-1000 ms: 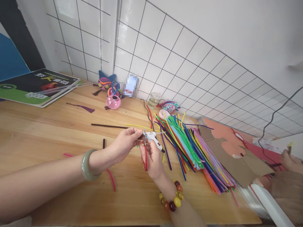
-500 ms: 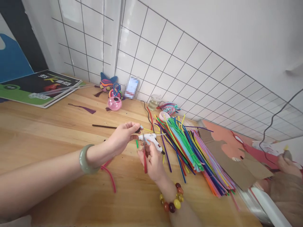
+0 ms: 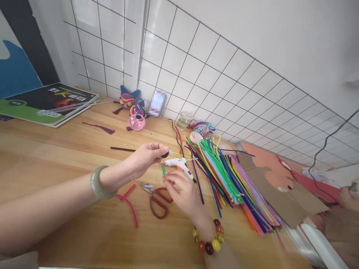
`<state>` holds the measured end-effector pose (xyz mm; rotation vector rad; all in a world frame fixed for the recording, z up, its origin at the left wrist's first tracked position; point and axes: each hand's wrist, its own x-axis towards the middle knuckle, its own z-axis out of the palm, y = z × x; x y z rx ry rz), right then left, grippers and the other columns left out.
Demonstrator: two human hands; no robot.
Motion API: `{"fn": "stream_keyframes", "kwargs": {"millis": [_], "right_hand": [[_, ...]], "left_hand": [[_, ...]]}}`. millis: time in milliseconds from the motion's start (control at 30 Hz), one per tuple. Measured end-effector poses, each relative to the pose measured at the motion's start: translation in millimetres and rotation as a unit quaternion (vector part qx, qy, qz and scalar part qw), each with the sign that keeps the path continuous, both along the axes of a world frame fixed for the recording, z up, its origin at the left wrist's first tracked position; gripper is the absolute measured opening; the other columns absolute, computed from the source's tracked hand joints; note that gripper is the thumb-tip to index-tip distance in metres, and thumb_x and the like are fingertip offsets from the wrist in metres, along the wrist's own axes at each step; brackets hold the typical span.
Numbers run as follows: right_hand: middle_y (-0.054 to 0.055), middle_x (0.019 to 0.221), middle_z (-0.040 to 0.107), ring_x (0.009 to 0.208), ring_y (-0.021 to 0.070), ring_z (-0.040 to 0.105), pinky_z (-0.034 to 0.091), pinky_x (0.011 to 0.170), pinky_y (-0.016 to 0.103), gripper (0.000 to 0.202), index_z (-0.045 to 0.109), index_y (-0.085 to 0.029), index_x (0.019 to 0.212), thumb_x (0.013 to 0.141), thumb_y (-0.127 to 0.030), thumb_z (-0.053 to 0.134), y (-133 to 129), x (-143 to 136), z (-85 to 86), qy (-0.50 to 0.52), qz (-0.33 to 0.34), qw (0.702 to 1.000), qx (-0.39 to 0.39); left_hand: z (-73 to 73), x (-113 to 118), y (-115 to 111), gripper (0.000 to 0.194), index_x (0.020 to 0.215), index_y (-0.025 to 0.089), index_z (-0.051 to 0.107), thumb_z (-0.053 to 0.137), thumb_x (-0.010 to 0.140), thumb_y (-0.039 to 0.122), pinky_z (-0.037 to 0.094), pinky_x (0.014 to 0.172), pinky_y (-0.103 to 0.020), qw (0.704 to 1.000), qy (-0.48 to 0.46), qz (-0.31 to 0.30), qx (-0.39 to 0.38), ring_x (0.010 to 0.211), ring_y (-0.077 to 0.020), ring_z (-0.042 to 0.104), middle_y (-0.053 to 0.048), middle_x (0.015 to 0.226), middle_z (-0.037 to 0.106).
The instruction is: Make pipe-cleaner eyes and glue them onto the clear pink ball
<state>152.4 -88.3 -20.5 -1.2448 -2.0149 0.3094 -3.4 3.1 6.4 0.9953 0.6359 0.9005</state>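
Observation:
My left hand [image 3: 147, 158] pinches a small black piece [image 3: 165, 154] that has a light blue bit at its end. My right hand [image 3: 182, 192] is over the table with loosely bent fingers and nothing visible in them. Just left of it, red-handled scissors [image 3: 158, 205] lie on the wood, with a small pale blue piece [image 3: 148, 186] by the blades. Between and beyond my hands rests a white glue gun [image 3: 179, 163]. A pink-red pipe cleaner [image 3: 131, 207] lies left of the scissors, and a dark one [image 3: 122, 149] is behind my left wrist.
A large bundle of coloured pipe cleaners [image 3: 224, 175] spreads to the right. Along the back are a phone [image 3: 157, 103], a glass jar [image 3: 184, 120], a pink dish [image 3: 137, 122] and woven ornaments [image 3: 202, 127]. Another person's hand [image 3: 349, 198] is at far right, near cardboard [image 3: 286, 198].
The scissors were in my right hand and now lie on the table, let go. My right hand is empty beside them. My left hand still pinches the black piece.

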Motion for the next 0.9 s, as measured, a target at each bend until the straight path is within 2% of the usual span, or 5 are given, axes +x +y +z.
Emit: {"fn": "stream_keyframes", "kwargs": {"millis": [100, 167, 367, 633, 900], "right_hand": [[0.009, 0.097, 0.064, 0.085, 0.0171, 0.062, 0.053, 0.074, 0.031, 0.024, 0.061, -0.019, 0.106, 0.084, -0.015, 0.052, 2, 0, -1.6, 0.066, -0.087, 0.991, 0.079], [0.011, 0.103, 0.063, 0.088, 0.0181, 0.062, 0.054, 0.075, 0.032, 0.03, 0.058, -0.019, 0.114, 0.085, -0.015, 0.052, 2, 0, -2.8, 0.061, -0.105, 0.987, 0.108], [0.01, 0.108, 0.063, 0.103, 0.0219, 0.059, 0.05, 0.089, 0.039, 0.036, 0.054, -0.021, 0.122, 0.087, -0.016, 0.048, 0, -1, -5.7, 0.0, -0.1, 0.984, 0.147], [0.015, 0.112, 0.06, 0.108, 0.0263, 0.056, 0.05, 0.09, 0.041, 0.048, 0.041, -0.015, 0.133, 0.086, -0.015, 0.049, 0, 1, -8.6, -0.148, -0.105, 0.963, 0.198], [0.017, 0.109, 0.062, 0.098, 0.0283, 0.06, 0.052, 0.08, 0.041, 0.046, 0.043, -0.012, 0.131, 0.086, -0.018, 0.05, -1, 1, -3.3, -0.231, -0.111, 0.937, 0.238]], "left_hand": [[-1.2, 5, -7, 0.019, 0.063, 0.014, 0.063, 0.068, 0.069, 0.031, 0.032, 0.056, -0.024, 0.999, 0.019, -0.044, -0.006, 0.056, -0.0092, 0.044, 0.0, 0.061, 0.056], [-3.6, 7, -10, 0.019, 0.063, 0.015, 0.063, 0.067, 0.07, 0.031, 0.032, 0.055, -0.024, 0.998, 0.03, -0.059, -0.005, 0.055, -0.0091, 0.043, 0.0, 0.06, 0.056], [-11.1, 10, -12, 0.017, 0.065, 0.016, 0.065, 0.067, 0.07, 0.032, 0.033, 0.054, -0.023, 0.997, 0.031, -0.067, 0.011, 0.054, -0.0097, 0.041, 0.0, 0.06, 0.055], [-6.1, 11, -15, 0.02, 0.061, 0.015, 0.063, 0.068, 0.068, 0.034, 0.032, 0.052, -0.022, 0.997, 0.049, -0.052, 0.006, 0.052, -0.0087, 0.039, 0.001, 0.057, 0.052], [-4.1, 11, -18, 0.02, 0.058, 0.014, 0.064, 0.07, 0.066, 0.031, 0.031, 0.052, -0.022, 0.998, 0.029, -0.053, -0.031, 0.051, -0.0076, 0.04, 0.0, 0.056, 0.054]]}}
